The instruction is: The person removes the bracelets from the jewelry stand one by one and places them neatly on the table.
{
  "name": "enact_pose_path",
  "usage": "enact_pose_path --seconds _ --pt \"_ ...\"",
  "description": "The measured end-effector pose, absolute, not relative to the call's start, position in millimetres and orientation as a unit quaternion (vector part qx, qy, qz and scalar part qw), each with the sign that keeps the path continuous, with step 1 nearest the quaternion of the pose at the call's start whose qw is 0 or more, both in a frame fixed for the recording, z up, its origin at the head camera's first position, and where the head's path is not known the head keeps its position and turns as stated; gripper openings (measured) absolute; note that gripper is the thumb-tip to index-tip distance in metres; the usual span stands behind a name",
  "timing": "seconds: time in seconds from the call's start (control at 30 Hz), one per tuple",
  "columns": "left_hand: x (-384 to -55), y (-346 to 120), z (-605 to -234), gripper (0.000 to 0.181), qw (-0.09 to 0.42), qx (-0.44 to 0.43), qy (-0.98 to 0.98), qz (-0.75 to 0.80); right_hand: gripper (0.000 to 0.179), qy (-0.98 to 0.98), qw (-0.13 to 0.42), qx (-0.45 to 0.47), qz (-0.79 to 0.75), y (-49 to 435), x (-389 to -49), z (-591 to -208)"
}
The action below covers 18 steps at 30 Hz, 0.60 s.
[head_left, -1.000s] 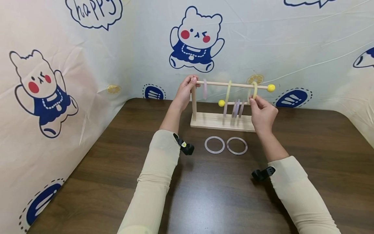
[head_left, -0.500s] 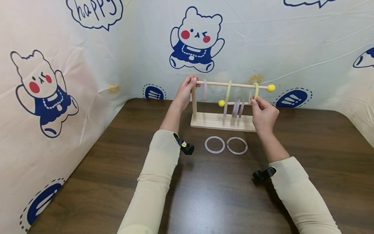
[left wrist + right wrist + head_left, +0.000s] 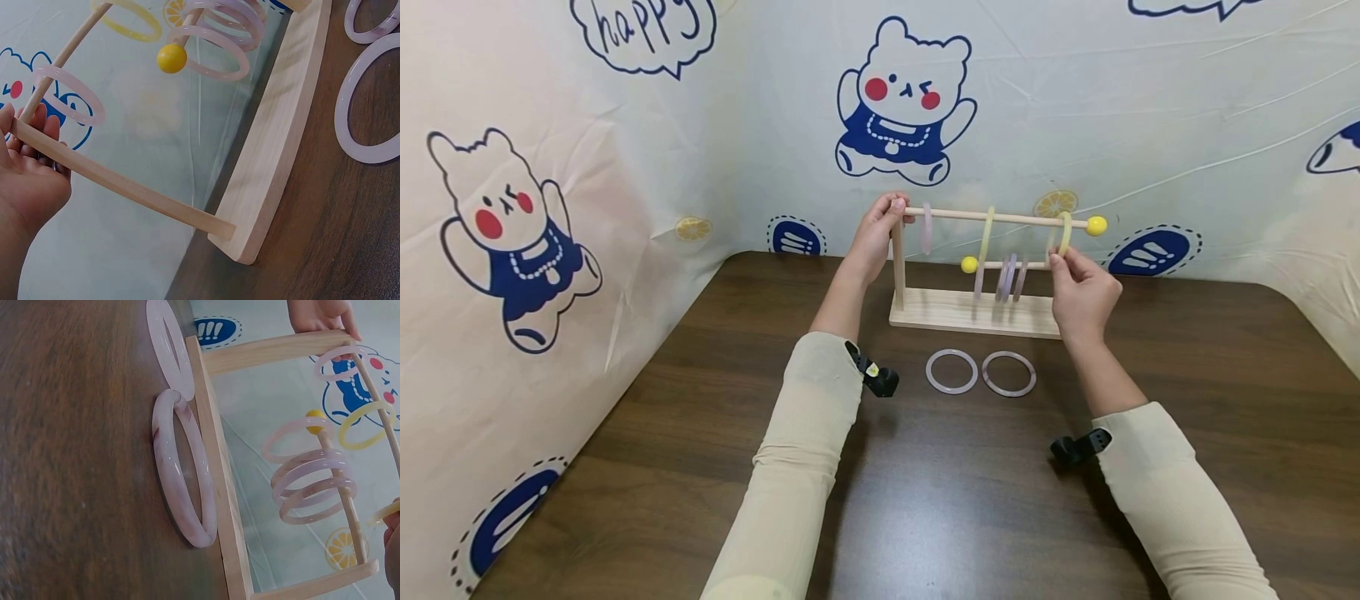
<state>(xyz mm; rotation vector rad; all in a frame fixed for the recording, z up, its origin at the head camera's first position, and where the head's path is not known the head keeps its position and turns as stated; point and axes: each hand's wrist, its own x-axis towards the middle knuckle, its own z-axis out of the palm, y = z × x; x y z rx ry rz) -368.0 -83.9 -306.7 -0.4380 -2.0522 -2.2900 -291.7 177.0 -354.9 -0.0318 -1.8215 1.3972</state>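
A pale wooden bangle stand [image 3: 936, 315] has an upper and a lower rod, each with a yellow ball at its free end. My left hand [image 3: 871, 242] grips the corner where the left post [image 3: 112, 178] meets the upper rod. Near the ball on that rod, the thumb and fingers of my right hand [image 3: 1086, 298] pinch a yellow bangle [image 3: 1066, 232] that encircles it. Farther left hang another yellow bangle [image 3: 988, 229] and a pink bangle [image 3: 927, 232]. Several pink and purple bangles [image 3: 312, 500] hang on the lower rod.
Two pale purple bangles, a left one [image 3: 928, 371] and a right one [image 3: 1009, 395], lie flat on the dark wooden table [image 3: 940, 517] in front of the base. Behind the stand is a printed cloth backdrop [image 3: 790, 125]. Each sleeve cuff carries a black wrist camera [image 3: 880, 382].
My right hand has slid the yellow bangle a little to the right along the upper rod, toward the ball. The left hand and the stand have stayed in place.
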Motion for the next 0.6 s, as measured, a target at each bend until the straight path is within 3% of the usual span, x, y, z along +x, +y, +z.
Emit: enact_pose_path --seconds 0.33,0.6 --pt "-368 -84 -307 0.017 0.02 -0.14 -0.662 -0.736 0.017 -0.722 0.417 -0.016 0.552 179 -292 -356" --pt "-367 -83 -306 0.017 0.02 -0.139 -0.662 -0.737 0.017 -0.718 0.421 -0.026 0.554 165 -270 -332"
